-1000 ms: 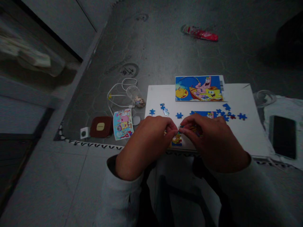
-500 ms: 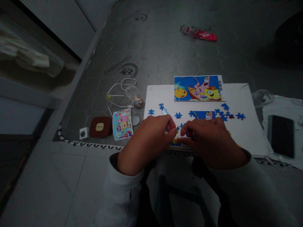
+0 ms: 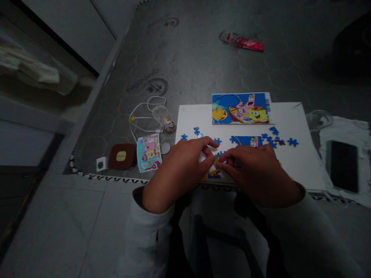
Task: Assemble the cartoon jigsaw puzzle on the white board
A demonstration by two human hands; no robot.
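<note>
My left hand is over the near edge of a white board, its thumb and a curled finger pinched at a small yellow jigsaw piece; the index finger arches above. From the other side, my right hand closes thumb and index finger at the same spot, the tips almost touching my left. Just below the fingertips lies a joined yellow-and-blue puzzle section, partly covered. Beyond my right hand is another joined section, blue with a pink figure, its lower part hidden. Loose blue pieces are scattered around.
A picture card lies at the board's far edge. On the left are a cartoon sheet, a brown box, a white cable and a clear cup. A phone lies right; a red packet lies farther off.
My left index finger has lifted and straightened away from the thumb. My right fingertips have moved slightly left, closer to the left thumb. The view has shifted a little.
</note>
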